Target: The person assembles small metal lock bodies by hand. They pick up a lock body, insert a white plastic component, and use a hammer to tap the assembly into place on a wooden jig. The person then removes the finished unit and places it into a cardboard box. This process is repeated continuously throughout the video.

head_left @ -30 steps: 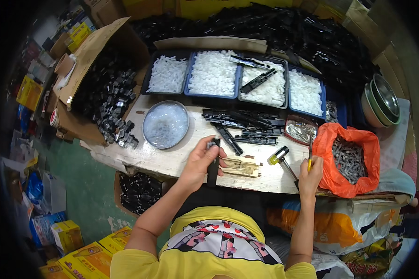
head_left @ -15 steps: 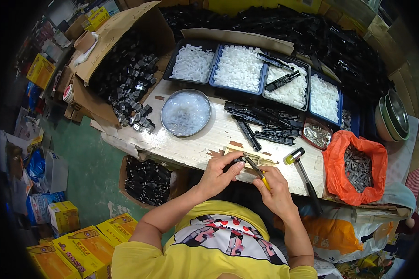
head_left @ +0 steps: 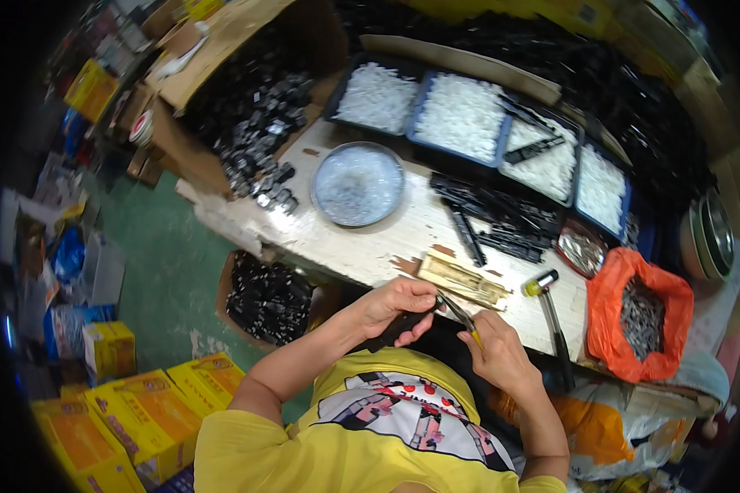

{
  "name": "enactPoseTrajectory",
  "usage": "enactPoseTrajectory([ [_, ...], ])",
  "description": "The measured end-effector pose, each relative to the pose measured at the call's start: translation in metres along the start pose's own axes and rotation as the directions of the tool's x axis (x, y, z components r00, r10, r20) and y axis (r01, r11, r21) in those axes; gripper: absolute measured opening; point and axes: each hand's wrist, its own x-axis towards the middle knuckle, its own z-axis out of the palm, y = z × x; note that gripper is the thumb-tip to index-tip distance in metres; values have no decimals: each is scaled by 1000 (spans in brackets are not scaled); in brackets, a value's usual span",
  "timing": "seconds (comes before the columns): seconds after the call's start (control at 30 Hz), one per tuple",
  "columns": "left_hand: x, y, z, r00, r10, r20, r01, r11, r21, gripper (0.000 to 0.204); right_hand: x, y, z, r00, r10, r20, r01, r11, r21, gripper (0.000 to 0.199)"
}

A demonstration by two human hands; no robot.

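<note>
My left hand (head_left: 399, 308) is closed round a long black plastic part (head_left: 396, 330), held just off the table's front edge. In my right hand (head_left: 499, 349) is a pair of pliers (head_left: 460, 314) with yellow handles, its jaws at the upper end of the black part. Whether the jaws grip anything is too small to tell. Beyond my hands a cream-coloured jig block (head_left: 462, 279) with a long recess lies on the table. To the right of it rests a hammer (head_left: 548, 306) with a yellow-ended head and black handle.
Black slotted parts (head_left: 501, 215) lie in a heap past the jig. Behind them stand trays of white plastic pieces (head_left: 459, 115). A round dish (head_left: 358, 185) is at left, a red bag of grey metal pieces (head_left: 641, 316) at right. Below the table edge sits a box of black parts (head_left: 267, 302).
My hands have drawn back from the jig toward my body, with the black part now showing in the left one. The whole view has shifted and blurred slightly.
</note>
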Motion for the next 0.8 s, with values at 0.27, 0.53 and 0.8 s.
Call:
enactPoseTrajectory([
  [0.27,-35,-10,-29,985,-56,-166,95,967,236,25,7,-6,20,991,-132,35,133,991,-26,19],
  [0.53,-135,-76,-208,426,594,-683,784,135,606,41,-28,64,-12,840,284,-463,-338,940,-36,19],
  [0.8,-170,-166,-314,258,278,-925,908,258,331,39,-72,143,-31,697,310,-647,-609,732,-306,24],
])
